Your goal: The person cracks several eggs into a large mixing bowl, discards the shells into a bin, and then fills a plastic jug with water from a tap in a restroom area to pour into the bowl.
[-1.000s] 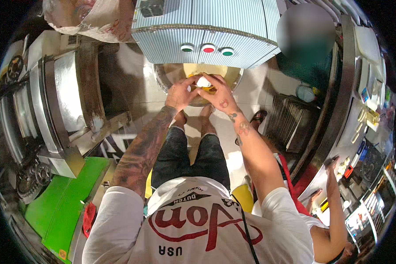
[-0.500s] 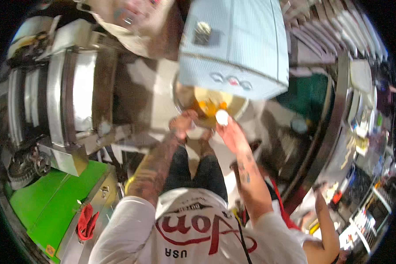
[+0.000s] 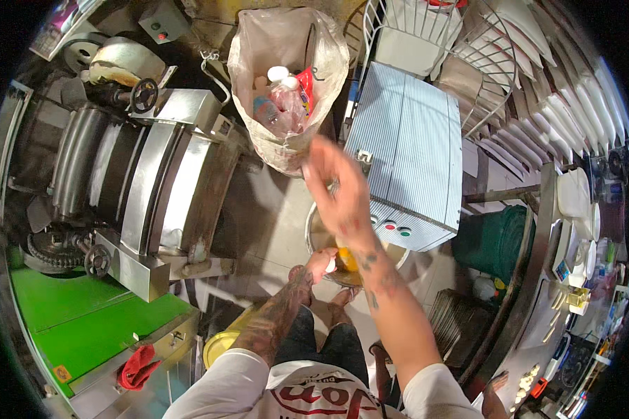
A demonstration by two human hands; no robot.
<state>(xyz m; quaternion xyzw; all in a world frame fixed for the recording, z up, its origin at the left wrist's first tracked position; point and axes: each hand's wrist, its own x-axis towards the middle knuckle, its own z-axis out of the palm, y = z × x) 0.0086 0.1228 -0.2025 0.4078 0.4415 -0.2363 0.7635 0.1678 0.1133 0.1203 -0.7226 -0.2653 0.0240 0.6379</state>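
Observation:
My right hand [image 3: 334, 187] is raised and blurred, fingers apart and holding nothing, just below the mouth of a clear plastic bag [image 3: 258, 140] that holds bottles and wrappers. My left hand [image 3: 320, 264] is low at the near edge of a round metal bowl [image 3: 309, 229] on the floor. Its fingers are closed on a small white piece [image 3: 330, 266]. Something orange-yellow [image 3: 347, 260] lies in the bowl right beside it. My right forearm hides most of the bowl.
A ribbed white-blue box [image 3: 412, 153] with coloured buttons stands right of the bowl. A large steel machine [image 3: 140, 174] fills the left, above a green surface [image 3: 70, 314] with a red cloth [image 3: 136, 366]. Wire racks of white plates [image 3: 538, 91] are at the right. A yellow tub [image 3: 220, 346] stands beside my left thigh.
My right hand has left the bowl and swung up toward the plastic bag; the white thing it held is gone from it. The view has tilted up. My left hand stays by the bowl.

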